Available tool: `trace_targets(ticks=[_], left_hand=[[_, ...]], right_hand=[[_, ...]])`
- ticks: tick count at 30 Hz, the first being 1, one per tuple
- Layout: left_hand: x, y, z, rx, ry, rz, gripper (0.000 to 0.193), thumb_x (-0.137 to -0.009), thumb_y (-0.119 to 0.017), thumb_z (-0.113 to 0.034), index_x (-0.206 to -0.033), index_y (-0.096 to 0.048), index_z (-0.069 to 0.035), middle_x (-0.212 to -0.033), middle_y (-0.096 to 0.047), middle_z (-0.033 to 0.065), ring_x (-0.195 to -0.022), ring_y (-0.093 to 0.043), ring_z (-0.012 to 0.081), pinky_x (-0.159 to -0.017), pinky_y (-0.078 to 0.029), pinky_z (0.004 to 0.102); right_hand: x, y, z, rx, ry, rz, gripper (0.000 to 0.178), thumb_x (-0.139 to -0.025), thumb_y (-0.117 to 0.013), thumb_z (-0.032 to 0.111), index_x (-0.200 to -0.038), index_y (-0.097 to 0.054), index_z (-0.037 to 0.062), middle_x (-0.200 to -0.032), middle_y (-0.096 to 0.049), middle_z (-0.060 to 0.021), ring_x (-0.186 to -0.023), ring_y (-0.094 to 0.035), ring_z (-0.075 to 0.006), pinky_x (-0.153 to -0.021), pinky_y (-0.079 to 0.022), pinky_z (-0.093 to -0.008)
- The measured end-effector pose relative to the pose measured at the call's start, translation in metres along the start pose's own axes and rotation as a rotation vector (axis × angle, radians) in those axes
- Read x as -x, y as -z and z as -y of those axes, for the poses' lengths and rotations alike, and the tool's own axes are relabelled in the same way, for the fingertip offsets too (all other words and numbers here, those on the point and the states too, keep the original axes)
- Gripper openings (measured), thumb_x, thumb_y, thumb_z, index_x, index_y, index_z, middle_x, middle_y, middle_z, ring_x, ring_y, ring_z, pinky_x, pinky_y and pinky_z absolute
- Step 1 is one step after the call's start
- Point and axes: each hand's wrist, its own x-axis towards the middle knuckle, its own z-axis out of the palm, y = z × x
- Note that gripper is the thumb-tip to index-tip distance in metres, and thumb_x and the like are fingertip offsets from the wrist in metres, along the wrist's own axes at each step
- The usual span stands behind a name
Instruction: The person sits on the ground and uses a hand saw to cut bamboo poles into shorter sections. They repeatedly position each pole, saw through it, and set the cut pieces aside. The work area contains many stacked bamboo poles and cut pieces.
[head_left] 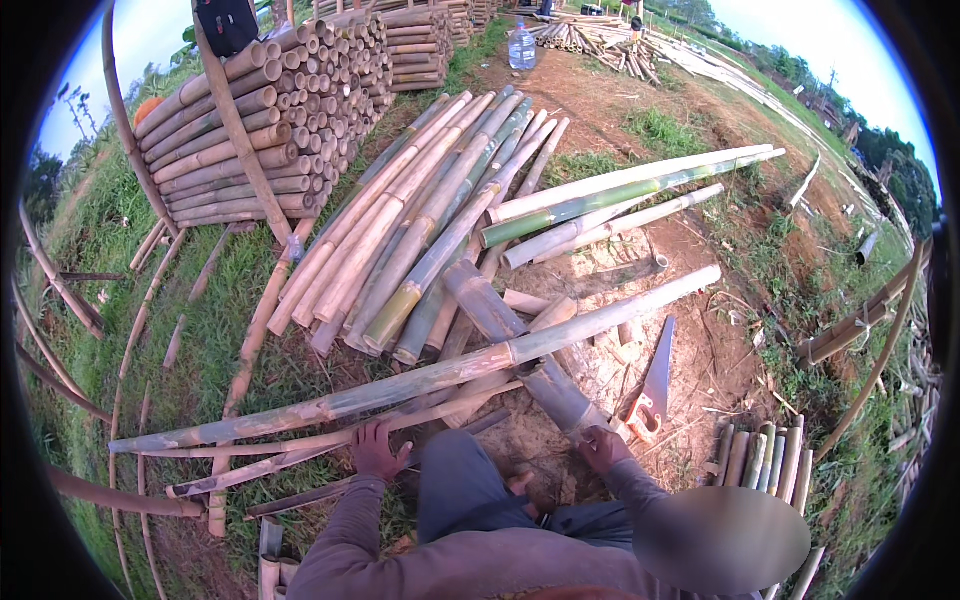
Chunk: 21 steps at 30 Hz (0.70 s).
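Note:
A long pale-green bamboo pole (pixel 430 383) lies slantwise in front of me, resting across a thick grey bamboo log (pixel 560 395). My left hand (pixel 378 452) is at the thinner bamboo strips (pixel 330 440) just below the pole's left part, its fingers spread and its thumb apart. At the log's near end is my right hand (pixel 605 450), fingers bent together against it; part of the grip is hidden. A handsaw (pixel 655 385) with an orange-brown handle lies on the ground just right of that hand, its blade pointing away.
Long bamboo poles (pixel 420 220) lie piled ahead, with green and pale poles (pixel 620 195) to their right. A tall bamboo stack (pixel 230 150) stands far left behind a leaning post (pixel 240 120). Short cut pieces (pixel 765 460) sit at right. A water bottle (pixel 522 47) stands far off.

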Motion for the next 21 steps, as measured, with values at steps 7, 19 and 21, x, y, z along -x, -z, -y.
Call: trace_targets(ticks=[7,19,21], left_hand=[[-0.017,-0.009,0.048,-0.258,-0.027,0.040,0.051,-0.090,-0.080,-0.033,-0.137,-0.065,-0.022,-0.126,-0.060,0.0118,-0.123,-0.060,0.0396,-0.115,-0.041,0.0618],[-0.003,0.151,-0.148,-0.123,-0.386,0.430,0.028,-0.110,-0.051,-0.038,-0.115,-0.062,-0.013,-0.094,-0.072,0.0190,-0.088,-0.073,0.0436,-0.076,-0.058,0.0569],[0.002,0.142,-0.172,-0.068,-0.389,0.400,0.028,-0.109,-0.052,-0.037,-0.112,-0.062,-0.011,-0.092,-0.073,0.0203,-0.087,-0.073,0.0433,-0.075,-0.059,0.0558]], right_hand=[[0.030,-0.037,0.012,-0.034,0.114,0.196,0.035,-0.092,-0.076,0.028,-0.115,-0.071,0.0027,-0.099,-0.076,-0.0224,-0.094,-0.075,-0.0409,-0.084,-0.059,-0.0499],[0.006,0.050,0.279,0.428,0.983,-0.060,0.054,-0.089,-0.080,0.032,-0.134,-0.064,0.0070,-0.122,-0.069,-0.0189,-0.115,-0.067,-0.0388,-0.102,-0.050,-0.0568],[-0.011,0.043,0.257,0.541,0.707,0.271,0.050,-0.089,-0.080,0.034,-0.130,-0.067,0.0090,-0.106,-0.074,-0.0184,-0.098,-0.073,-0.0378,-0.085,-0.057,-0.0535]])
